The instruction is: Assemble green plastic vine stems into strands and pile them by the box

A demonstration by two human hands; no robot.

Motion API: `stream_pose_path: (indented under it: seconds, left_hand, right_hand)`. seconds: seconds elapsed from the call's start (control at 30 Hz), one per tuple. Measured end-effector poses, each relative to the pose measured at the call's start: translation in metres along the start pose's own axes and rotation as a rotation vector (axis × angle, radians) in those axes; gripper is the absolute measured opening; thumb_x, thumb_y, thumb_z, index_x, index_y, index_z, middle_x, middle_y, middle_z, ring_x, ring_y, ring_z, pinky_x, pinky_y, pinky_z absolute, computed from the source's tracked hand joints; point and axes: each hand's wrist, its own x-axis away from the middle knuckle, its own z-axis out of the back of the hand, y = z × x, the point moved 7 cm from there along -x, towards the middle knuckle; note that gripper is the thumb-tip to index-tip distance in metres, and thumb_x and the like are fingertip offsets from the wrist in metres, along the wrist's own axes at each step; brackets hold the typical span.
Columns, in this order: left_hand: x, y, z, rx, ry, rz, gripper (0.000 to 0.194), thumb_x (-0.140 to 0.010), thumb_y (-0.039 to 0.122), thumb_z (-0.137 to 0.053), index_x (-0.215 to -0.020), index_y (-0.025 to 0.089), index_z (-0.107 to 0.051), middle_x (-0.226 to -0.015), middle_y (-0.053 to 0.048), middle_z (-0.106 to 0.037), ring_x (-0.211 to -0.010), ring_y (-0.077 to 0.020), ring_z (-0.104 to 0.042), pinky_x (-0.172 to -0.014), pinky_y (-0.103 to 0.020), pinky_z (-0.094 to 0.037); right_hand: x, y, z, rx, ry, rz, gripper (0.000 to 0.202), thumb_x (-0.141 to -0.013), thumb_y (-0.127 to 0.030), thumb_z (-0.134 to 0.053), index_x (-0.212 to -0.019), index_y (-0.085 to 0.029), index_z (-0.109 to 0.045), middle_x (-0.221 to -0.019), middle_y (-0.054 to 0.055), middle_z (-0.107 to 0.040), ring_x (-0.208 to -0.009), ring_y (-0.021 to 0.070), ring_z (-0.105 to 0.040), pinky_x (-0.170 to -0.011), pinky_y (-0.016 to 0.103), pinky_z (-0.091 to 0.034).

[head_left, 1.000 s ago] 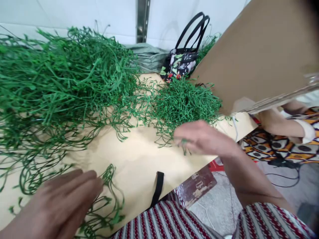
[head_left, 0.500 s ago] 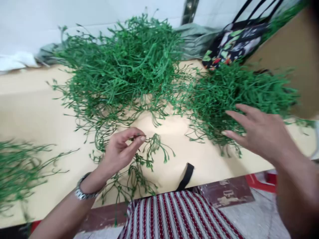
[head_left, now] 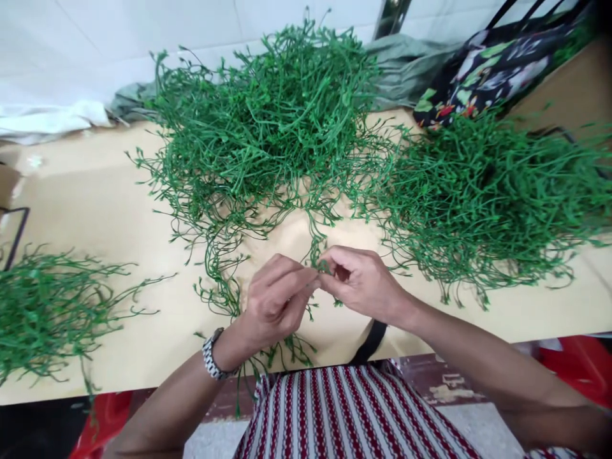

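Note:
My left hand (head_left: 280,299) and my right hand (head_left: 363,284) meet fingertip to fingertip above the table, close to its front edge. Both are closed in a pinch. Between them is a green plastic plant sprig (head_left: 316,245), thin-stemmed with small budded tips, partly hidden by the fingers. More loose stems (head_left: 222,280) lie left of my left hand and hang under it past the table edge. Beyond the hands spreads a large heap of the same green sprigs (head_left: 268,121). A second heap (head_left: 482,197) is to the right.
At the left edge lies another bunch of sprigs (head_left: 52,312). A black strap (head_left: 370,343) hangs over the front edge of the table (head_left: 143,357). At the back right are a floral bag (head_left: 492,76) and a cardboard box (head_left: 574,89). Red stools (head_left: 578,363) stand below.
My right hand, open over the right heap before, has come left to my left hand and closed in a pinch at the sprig. The view has shifted left.

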Motion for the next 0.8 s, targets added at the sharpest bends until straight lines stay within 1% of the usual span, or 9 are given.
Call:
stream_pose_path:
  seconds: [0.07, 0.17, 0.23, 0.3, 0.4, 0.5, 0.57, 0.7, 0.8]
  left_hand:
    - [0.007, -0.002, 0.002, 0.066, -0.018, 0.048, 0.020, -0.075, 0.008, -0.054, -0.094, 0.015, -0.058, -0.073, -0.006, -0.060, -0.068, -0.0141, -0.053, -0.062, -0.028, -0.043]
    - [0.014, -0.016, 0.001, 0.300, -0.114, 0.312, 0.021, -0.080, 0.022, -0.052, -0.098, 0.014, -0.057, -0.081, -0.007, -0.062, -0.077, -0.0162, -0.056, -0.068, -0.029, -0.045]
    - [0.017, -0.026, -0.005, 0.422, -0.207, 0.534, 0.028, -0.085, 0.035, -0.042, -0.090, 0.014, -0.060, -0.078, -0.006, -0.062, -0.074, -0.0156, -0.057, -0.066, -0.027, -0.045]
    - [0.017, -0.030, -0.015, 0.444, -0.319, 0.695, 0.034, -0.085, 0.040, -0.042, -0.080, 0.013, -0.061, -0.071, -0.004, -0.060, -0.067, -0.0136, -0.054, -0.061, -0.025, -0.043]
    - [0.015, -0.035, -0.027, 0.447, -0.393, 0.845, 0.023, -0.077, 0.034, -0.055, -0.071, 0.012, -0.059, -0.063, 0.000, -0.057, -0.058, -0.0099, -0.048, -0.054, -0.021, -0.038]
    - [0.018, -0.039, -0.033, 0.516, -0.323, 0.940, 0.014, -0.073, 0.024, -0.057, -0.067, 0.011, -0.057, -0.058, 0.002, -0.052, -0.053, -0.0073, -0.043, -0.051, -0.020, -0.034]
    - [0.021, -0.040, -0.034, 0.539, -0.309, 0.965, 0.012, -0.071, 0.022, -0.058, -0.066, 0.011, -0.057, -0.058, 0.002, -0.052, -0.053, -0.0069, -0.043, -0.051, -0.020, -0.034]
    - [0.024, -0.037, -0.034, 0.530, -0.347, 0.956, 0.019, -0.074, 0.029, -0.055, -0.067, 0.012, -0.058, -0.061, 0.001, -0.055, -0.057, -0.0088, -0.046, -0.053, -0.021, -0.035]
    - [0.023, -0.037, -0.033, 0.437, -0.381, 0.918, 0.015, -0.072, 0.025, -0.056, -0.068, 0.012, -0.060, -0.061, 0.001, -0.056, -0.058, -0.0092, -0.048, -0.055, -0.021, -0.037]
  right_hand:
    - [0.005, -0.003, 0.007, 0.069, 0.114, 0.093, 0.008, -0.079, -0.019, -0.052, -0.073, -0.015, -0.055, -0.061, -0.001, -0.053, -0.055, 0.0083, -0.046, -0.054, 0.020, -0.035]
    - [0.013, -0.010, 0.013, 0.231, 0.241, 0.237, 0.011, -0.080, -0.014, -0.047, -0.076, -0.015, -0.058, -0.067, 0.002, -0.058, -0.061, 0.0113, -0.051, -0.060, 0.023, -0.040]
    - [0.016, -0.014, 0.011, 0.329, 0.259, 0.314, 0.012, -0.080, -0.014, -0.046, -0.079, -0.015, -0.059, -0.069, 0.004, -0.059, -0.065, 0.0132, -0.053, -0.064, 0.025, -0.042]
    - [0.018, -0.016, 0.006, 0.405, 0.251, 0.366, 0.012, -0.081, -0.016, -0.047, -0.082, -0.015, -0.059, -0.070, 0.004, -0.060, -0.067, 0.0145, -0.053, -0.065, 0.028, -0.042]
    - [0.020, -0.017, 0.000, 0.449, 0.254, 0.384, 0.013, -0.081, -0.015, -0.046, -0.084, -0.015, -0.059, -0.070, 0.004, -0.060, -0.067, 0.0154, -0.053, -0.066, 0.029, -0.041]
    - [0.022, -0.015, -0.002, 0.418, 0.257, 0.365, 0.013, -0.081, -0.014, -0.047, -0.089, -0.014, -0.058, -0.074, 0.005, -0.061, -0.071, 0.0158, -0.054, -0.066, 0.029, -0.041]
    - [0.024, -0.014, -0.002, 0.408, 0.255, 0.368, 0.013, -0.081, -0.014, -0.048, -0.089, -0.014, -0.057, -0.075, 0.005, -0.061, -0.072, 0.0160, -0.053, -0.066, 0.030, -0.040]
    - [0.026, -0.018, -0.004, 0.453, 0.267, 0.420, 0.012, -0.082, -0.014, -0.047, -0.087, -0.015, -0.058, -0.069, 0.005, -0.058, -0.067, 0.0161, -0.051, -0.063, 0.030, -0.038]
    - [0.026, -0.019, -0.007, 0.454, 0.240, 0.425, 0.014, -0.081, -0.012, -0.046, -0.087, -0.014, -0.059, -0.068, 0.005, -0.056, -0.068, 0.0167, -0.050, -0.063, 0.031, -0.037]
